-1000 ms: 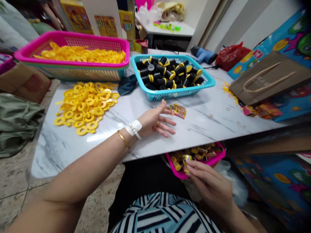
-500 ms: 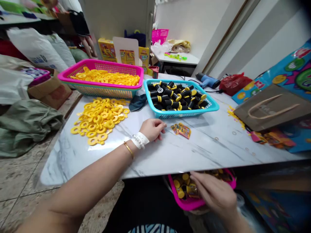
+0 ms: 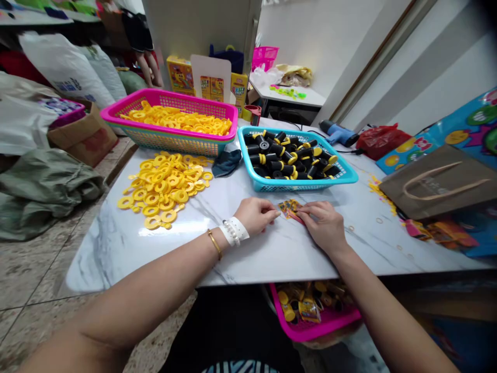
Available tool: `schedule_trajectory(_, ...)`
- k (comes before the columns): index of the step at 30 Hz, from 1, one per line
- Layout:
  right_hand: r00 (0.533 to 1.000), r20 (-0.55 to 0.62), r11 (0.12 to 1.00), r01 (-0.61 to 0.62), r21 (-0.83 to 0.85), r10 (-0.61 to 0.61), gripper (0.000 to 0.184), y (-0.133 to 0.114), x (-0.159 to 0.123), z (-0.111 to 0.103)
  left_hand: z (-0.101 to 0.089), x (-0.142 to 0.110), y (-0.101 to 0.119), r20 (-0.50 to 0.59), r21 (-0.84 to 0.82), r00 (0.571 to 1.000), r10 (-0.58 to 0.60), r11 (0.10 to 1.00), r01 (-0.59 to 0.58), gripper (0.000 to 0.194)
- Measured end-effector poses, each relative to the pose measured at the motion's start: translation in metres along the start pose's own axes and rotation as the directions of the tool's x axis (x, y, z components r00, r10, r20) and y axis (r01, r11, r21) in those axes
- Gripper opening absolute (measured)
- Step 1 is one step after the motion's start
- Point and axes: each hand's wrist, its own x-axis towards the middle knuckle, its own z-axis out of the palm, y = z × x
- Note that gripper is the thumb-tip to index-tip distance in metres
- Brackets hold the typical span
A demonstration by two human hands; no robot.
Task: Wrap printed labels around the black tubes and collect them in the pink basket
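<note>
My left hand (image 3: 256, 216) rests on the table with thumb and forefinger pinched together. Whether anything small sits between those fingertips is hidden. To its right, my right hand (image 3: 323, 224) has its fingers closed at the edge of a small pile of colourful printed labels (image 3: 288, 207), apparently gripping one. Just beyond both hands stands a blue basket (image 3: 306, 185) full of black cylinders with yellow ends (image 3: 277, 149). A heap of yellow ring-shaped pieces (image 3: 165, 186) lies on the tabletop to the left.
A pink basket (image 3: 116, 115) with more yellow pieces stands at the back left. Below the table edge is another pink basket (image 3: 322, 331) holding labelled cylinders. A blue tool (image 3: 338, 133), a red bag (image 3: 382, 141) and a brown paper bag (image 3: 438, 181) lie right.
My right hand has risen from the lower pink basket to the labels on the table. My left hand stays near them, fingers still pinched. The view has shifted slightly.
</note>
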Motion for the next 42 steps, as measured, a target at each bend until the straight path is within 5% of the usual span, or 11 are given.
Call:
schedule_trajectory(10,0.991,-0.002,0.988,0.133,-0.078,-0.134,0.022,-0.025,-0.029,-0.013,-0.004,0.000,0.003,-0.032,0.023,0.999,-0.005,1.000,0.006,0.026)
schedule_trajectory(17,0.970,0.214,0.976,0.151,-0.157,-0.116,0.051,-0.043,-0.064,-0.021,-0.003,-0.001,0.003,-0.057,0.114,0.997,0.054,0.992,-0.047,0.027)
schedule_trajectory(26,0.997,0.016,0.995,0.082,-0.059,-0.082,0.022,-0.050,-0.052,-0.024,-0.003,-0.002,0.005,-0.037,0.126,0.999,0.029,0.992,-0.024,0.026)
schedule_trajectory(34,0.986,0.061,0.986,0.153,0.064,-0.157,0.009,-0.054,-0.047,-0.020,-0.001,-0.008,0.012,0.026,0.074,1.000,0.009,0.997,-0.011,0.028)
schedule_trajectory(38,0.974,0.136,0.983,0.171,0.070,-0.179,0.022,-0.049,-0.043,-0.017,-0.002,-0.008,0.012,0.018,0.086,1.000,-0.006,0.996,0.005,0.029)
schedule_trajectory(42,0.972,0.091,0.968,0.200,0.149,-0.215,0.008,-0.047,-0.041,-0.015,-0.005,-0.007,0.012,0.017,0.085,1.000,0.008,0.996,-0.010,0.028)
